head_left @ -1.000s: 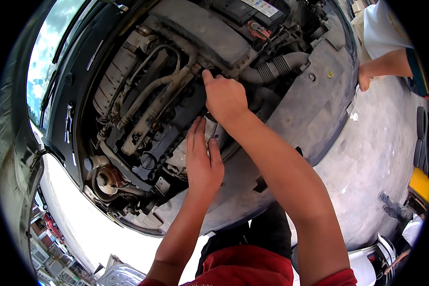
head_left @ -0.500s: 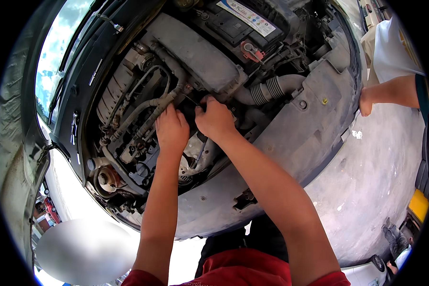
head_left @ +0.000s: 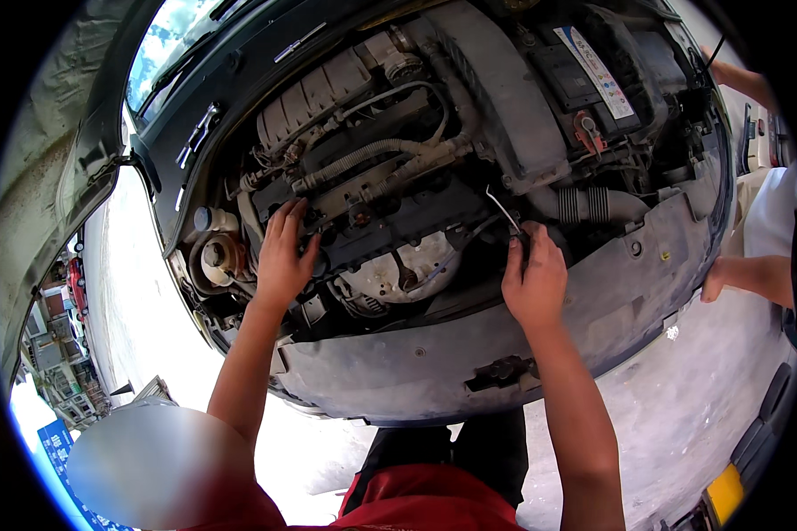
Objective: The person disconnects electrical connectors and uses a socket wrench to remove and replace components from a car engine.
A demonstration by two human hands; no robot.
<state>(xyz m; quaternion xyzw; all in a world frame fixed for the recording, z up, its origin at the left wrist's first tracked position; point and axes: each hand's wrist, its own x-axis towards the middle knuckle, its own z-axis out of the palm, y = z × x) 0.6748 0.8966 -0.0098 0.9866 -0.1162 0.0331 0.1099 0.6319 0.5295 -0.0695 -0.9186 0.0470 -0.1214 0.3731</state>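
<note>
Below, dusty engine bay point(head_left: 407, 217), pale floor point(head_left: 655, 407), perhaps concrete

A red car point(head_left: 77, 283) stands far left, a yellow object point(head_left: 725, 494) lower right.

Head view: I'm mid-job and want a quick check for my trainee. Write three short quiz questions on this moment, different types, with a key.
1. Which hand holds the thin, light-coloured rod?
2. What colour is the terminal cover by the battery? A: blue; B: red; C: green.
3. True or false: the left hand is closer to the battery than the other hand is.

Key:
1. The right hand.
2. B.
3. False; the left hand is over the engine, at the picture's left, while the battery is at upper right.
</note>
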